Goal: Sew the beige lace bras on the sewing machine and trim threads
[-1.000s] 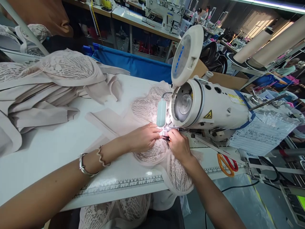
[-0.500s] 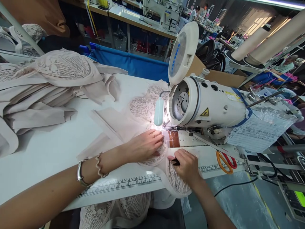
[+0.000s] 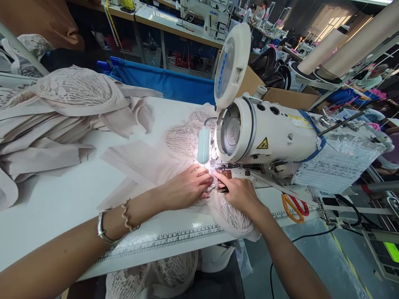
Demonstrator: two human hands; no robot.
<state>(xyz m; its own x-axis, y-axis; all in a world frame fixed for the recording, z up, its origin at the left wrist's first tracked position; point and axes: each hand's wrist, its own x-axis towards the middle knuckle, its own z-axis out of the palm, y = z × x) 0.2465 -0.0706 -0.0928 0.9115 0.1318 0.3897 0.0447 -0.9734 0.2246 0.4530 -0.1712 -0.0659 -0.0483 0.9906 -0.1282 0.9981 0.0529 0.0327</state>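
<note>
Fingers of both hands, left hand (image 3: 187,187) and right hand (image 3: 240,194), press flat on lace fabric (image 3: 232,216).

White table (image 3: 62,199) w/ sewing machine (image 3: 268,137), lace garment (image 3: 187,145), fabric pile (image 3: 56,112), orange scissors (image 3: 293,206), printed ruler strip (image 3: 174,240).

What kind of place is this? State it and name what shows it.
Most likely a garment factory's sewing floor. An industrial sewing machine stands at this table, both hands work lace fabric under its needle, a pile of cut pieces lies alongside, and rows of more machines fill the background.
</note>
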